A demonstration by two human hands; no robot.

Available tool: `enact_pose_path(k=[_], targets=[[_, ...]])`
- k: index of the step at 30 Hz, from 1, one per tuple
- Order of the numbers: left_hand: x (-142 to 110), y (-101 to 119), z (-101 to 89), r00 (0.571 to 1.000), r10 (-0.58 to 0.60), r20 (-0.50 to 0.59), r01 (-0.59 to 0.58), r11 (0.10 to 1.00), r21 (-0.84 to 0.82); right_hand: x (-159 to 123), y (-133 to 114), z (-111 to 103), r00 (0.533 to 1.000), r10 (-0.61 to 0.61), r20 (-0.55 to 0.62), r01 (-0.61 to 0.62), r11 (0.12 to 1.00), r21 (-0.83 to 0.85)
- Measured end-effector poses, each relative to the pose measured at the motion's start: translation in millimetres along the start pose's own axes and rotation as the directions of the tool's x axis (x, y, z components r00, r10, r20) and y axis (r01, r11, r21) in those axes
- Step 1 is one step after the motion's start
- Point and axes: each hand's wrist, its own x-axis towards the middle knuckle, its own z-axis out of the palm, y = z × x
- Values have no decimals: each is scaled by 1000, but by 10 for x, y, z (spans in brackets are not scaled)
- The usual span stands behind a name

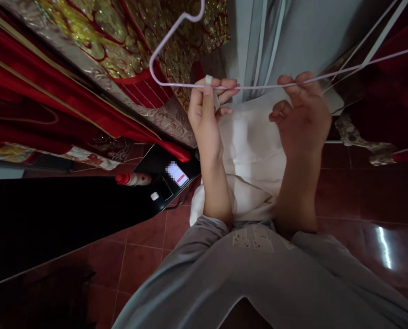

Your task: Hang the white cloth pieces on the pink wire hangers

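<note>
A thin lilac clothes hanger (255, 87) runs across the view at chest height, its bent end at the left. My left hand (209, 103) is closed around the bar near that bend, the thumb pressing on it. A narrow white strap (208, 80) loops at these fingers. Farther right, my right hand (303, 107) grips the same bar between fingertips and thumb side, partly hidden by its own back. White cloth (251, 137) hangs or lies below, between my forearms; whether the strap joins it, I cannot tell.
Red and gold sequined garments (128, 41) hang close on the left. A black table (70, 214) carries a lit phone (179, 175), a dark phone (164, 188), a small white case (155, 196) and a red-capped bottle (135, 178). Grey curtain-like fabric (293, 36) and dark red garments (385, 105) are at right.
</note>
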Motion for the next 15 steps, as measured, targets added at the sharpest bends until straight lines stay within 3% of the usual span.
enact_pose_path(k=[2,4,6,8,10,15], targets=[[-13,4,12,1000,-8,11,8,999,31,9,2,-75,982,-63,-177,57,998,-36],[-18,-6,28,1000,-24,18,23,998,61,47,12,-196,905,-183,-383,163,983,-85],[-17,-25,44,1000,-29,12,28,996,89,114,23,-330,821,-269,-503,232,963,-136],[-15,-45,56,999,-32,10,30,994,104,194,30,-427,804,-308,-508,235,950,-204],[-16,-61,62,999,-37,9,36,994,103,263,35,-459,827,-325,-458,214,937,-278],[-27,-58,52,999,-48,17,47,997,58,340,53,-397,842,-366,-395,245,913,-325]])
